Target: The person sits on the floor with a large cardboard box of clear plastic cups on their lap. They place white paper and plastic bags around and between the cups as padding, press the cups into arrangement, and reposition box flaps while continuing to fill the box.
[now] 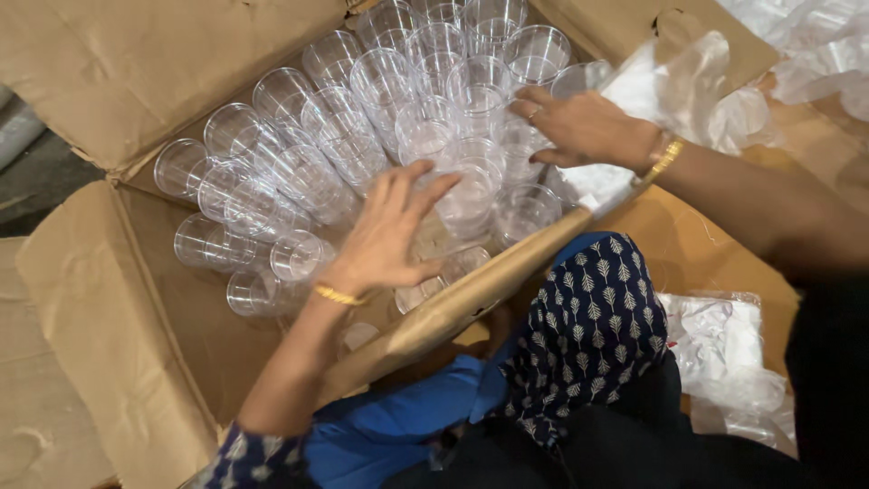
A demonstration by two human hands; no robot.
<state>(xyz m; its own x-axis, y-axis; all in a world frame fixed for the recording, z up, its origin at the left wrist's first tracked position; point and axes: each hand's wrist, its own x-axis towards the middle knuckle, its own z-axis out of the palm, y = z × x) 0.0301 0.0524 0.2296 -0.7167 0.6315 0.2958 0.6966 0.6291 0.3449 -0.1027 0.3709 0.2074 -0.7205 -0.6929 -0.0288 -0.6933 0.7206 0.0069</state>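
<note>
An open cardboard box [109,299] holds several stacks of clear plastic cups [308,154], some upright, some lying on their sides. My left hand [385,235] reaches into the box with fingers spread, resting over the cups near the box's near wall; a gold bangle sits on its wrist. My right hand [584,127] lies flat on the tops of upright cups at the right side of the box, fingers together, also with a gold bangle. Neither hand clearly grips a cup.
The box's near flap [471,290] leans against my lap, which is covered by blue and patterned dark cloth [588,335]. Crumpled clear plastic wrapping [724,353] lies at the right and more of this wrapping [688,81] beyond the box. Box flaps [136,63] spread outward at left.
</note>
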